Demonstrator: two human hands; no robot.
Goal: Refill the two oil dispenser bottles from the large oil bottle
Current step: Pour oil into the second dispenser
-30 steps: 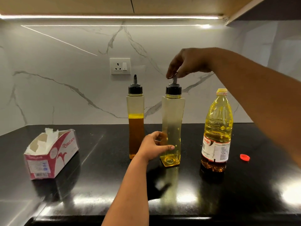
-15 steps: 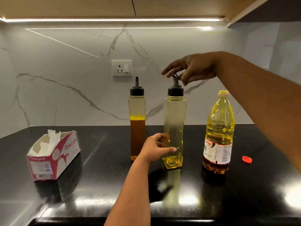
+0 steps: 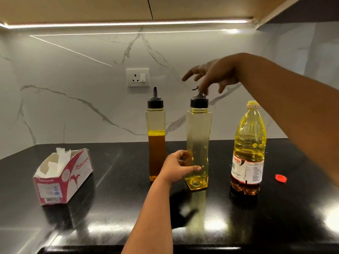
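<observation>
Your right hand [image 3: 214,76] has spread its fingers above the black cap [image 3: 199,102], no longer pinching the spout. Your left hand [image 3: 178,166] grips the near-empty dispenser bottle [image 3: 199,143] low down; the half-full one [image 3: 156,136] stands left, the large oil bottle [image 3: 249,149] right.

Glossy black stone countertop [image 3: 110,217], mirror reflections. Smooth veined marble backsplash [image 3: 73,88]. Clear plastic dispenser bottles [image 3: 199,143], black plastic caps [image 3: 199,102]. Cardboard tissue box [image 3: 64,176].
</observation>
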